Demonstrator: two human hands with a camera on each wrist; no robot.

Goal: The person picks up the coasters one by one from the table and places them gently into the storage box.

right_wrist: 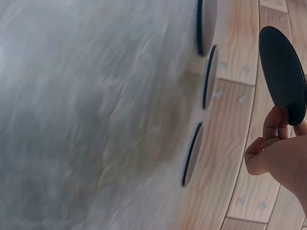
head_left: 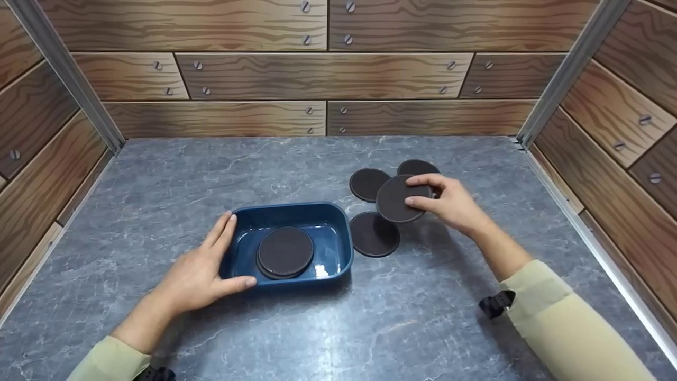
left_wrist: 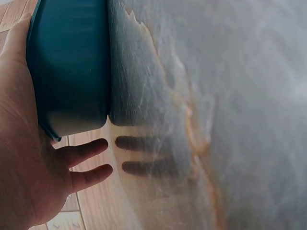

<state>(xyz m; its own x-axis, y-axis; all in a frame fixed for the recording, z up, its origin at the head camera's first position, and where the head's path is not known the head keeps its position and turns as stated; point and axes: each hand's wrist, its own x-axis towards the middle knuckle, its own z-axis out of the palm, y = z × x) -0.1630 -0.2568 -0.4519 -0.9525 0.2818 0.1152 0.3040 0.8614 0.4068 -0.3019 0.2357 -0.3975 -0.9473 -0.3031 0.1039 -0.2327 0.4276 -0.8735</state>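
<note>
My right hand [head_left: 449, 203] pinches a round dark coaster [head_left: 395, 198] at its right edge, between thumb and fingers. In the right wrist view, this coaster [right_wrist: 283, 72] is tilted up, above the table and apart from it. Three more coasters lie flat around it on the table: one to the left [head_left: 368, 184], one behind [head_left: 419, 167] and one nearer me [head_left: 375, 234]. My left hand [head_left: 198, 272] rests against the left end of a blue rectangular dish [head_left: 288, 208], thumb at the near rim, fingers straight. Inside the dish sits a small stack of coasters [head_left: 285, 251].
The dish and loose coasters stand on a grey marble-patterned tabletop [head_left: 338, 328]. Wood-patterned panels [head_left: 322, 76] wall the back and both sides, with metal posts [head_left: 560, 69] at the back corners.
</note>
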